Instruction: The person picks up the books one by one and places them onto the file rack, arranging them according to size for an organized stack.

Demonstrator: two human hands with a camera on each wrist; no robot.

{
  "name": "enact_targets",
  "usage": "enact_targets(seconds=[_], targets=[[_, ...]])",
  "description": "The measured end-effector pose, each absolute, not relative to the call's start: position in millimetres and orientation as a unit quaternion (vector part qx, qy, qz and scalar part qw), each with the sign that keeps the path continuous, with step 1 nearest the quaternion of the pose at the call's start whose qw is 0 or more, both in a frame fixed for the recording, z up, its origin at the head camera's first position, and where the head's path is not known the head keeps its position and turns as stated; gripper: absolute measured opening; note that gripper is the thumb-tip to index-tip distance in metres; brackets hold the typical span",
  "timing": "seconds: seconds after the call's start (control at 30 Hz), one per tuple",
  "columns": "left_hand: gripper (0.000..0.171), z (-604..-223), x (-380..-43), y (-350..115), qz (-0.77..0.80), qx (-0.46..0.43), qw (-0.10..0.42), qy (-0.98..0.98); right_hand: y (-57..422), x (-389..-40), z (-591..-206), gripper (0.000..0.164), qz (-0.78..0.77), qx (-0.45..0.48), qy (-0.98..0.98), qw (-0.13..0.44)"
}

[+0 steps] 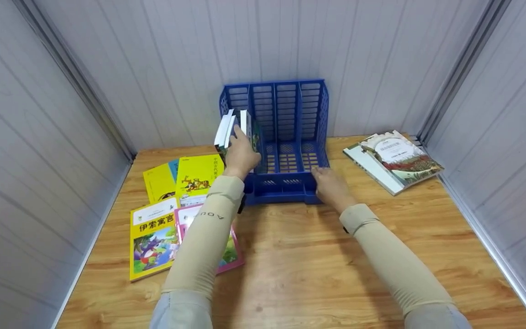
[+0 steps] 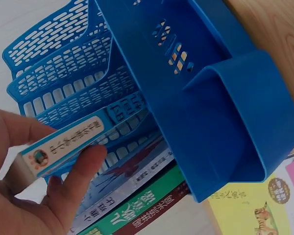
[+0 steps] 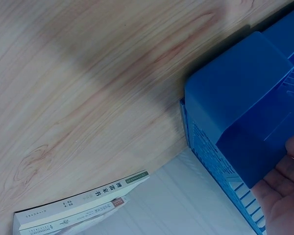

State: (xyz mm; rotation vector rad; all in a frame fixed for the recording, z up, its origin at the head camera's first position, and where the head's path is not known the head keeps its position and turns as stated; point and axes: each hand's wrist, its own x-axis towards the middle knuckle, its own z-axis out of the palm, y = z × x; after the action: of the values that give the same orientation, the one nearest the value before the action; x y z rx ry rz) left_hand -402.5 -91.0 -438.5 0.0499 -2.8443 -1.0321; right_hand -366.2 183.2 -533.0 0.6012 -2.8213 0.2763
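Observation:
My left hand (image 1: 242,155) pinches an upright book (image 2: 68,144) with a white and blue spine between thumb and fingers. The book stands partly inside the blue desk rack (image 1: 281,180), between its dividers. Beside it, several books (image 2: 127,210) lean together at the rack's left end, one with a green spine. My right hand (image 1: 334,187) grips the front right corner of the rack, its fingers (image 3: 279,188) bent over the wall's edge. In the head view, my left hand covers part of the books' lower portion.
Left of the rack lie several children's books, among them a yellow one (image 1: 153,242) and a pink-edged one (image 1: 231,251) partly under my left forearm. To the right, a small pile of books (image 1: 395,157) lies near the wall. Pale panel walls (image 1: 176,68) enclose the wooden table (image 1: 299,269).

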Motion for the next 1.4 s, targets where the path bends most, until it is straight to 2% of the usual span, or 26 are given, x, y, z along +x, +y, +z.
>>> enact_targets(seconds=[0.17, 0.27, 0.53, 0.67, 0.77, 0.93, 1.07, 1.23, 1.4], targets=[[0.095, -440, -406, -91, -0.337, 0.009, 0.075, -0.939, 184, -366, -533, 0.05, 0.085, 0.209, -0.967, 0.121], [0.084, -434, -397, -88, -0.336, -0.007, 0.107, -0.936, 185, -366, -533, 0.05, 0.08, 0.208, -0.968, 0.116], [0.054, -441, -401, -87, -0.291, -0.04, 0.214, -0.931, 188, -367, -538, 0.052, 0.077, 0.218, -0.966, 0.118], [0.046, -445, -403, -86, -0.268, -0.05, 0.242, -0.931, 187, -364, -538, 0.051, 0.077, 0.22, -0.965, 0.12], [0.048, -443, -403, -85, -0.254, -0.051, 0.233, -0.937, 187, -363, -537, 0.052, 0.08, 0.217, -0.966, 0.114], [0.057, -435, -407, -85, -0.241, -0.047, 0.185, -0.952, 186, -364, -537, 0.052, 0.083, 0.215, -0.966, 0.115], [0.058, -432, -412, -88, -0.249, -0.045, 0.159, -0.954, 186, -363, -538, 0.051, 0.09, 0.227, -0.96, 0.134], [0.057, -433, -415, -92, -0.279, -0.051, 0.16, -0.946, 185, -364, -537, 0.05, 0.09, 0.236, -0.955, 0.157], [0.06, -438, -415, -90, -0.289, -0.054, 0.162, -0.942, 185, -364, -535, 0.051, 0.091, 0.225, -0.96, 0.138]])
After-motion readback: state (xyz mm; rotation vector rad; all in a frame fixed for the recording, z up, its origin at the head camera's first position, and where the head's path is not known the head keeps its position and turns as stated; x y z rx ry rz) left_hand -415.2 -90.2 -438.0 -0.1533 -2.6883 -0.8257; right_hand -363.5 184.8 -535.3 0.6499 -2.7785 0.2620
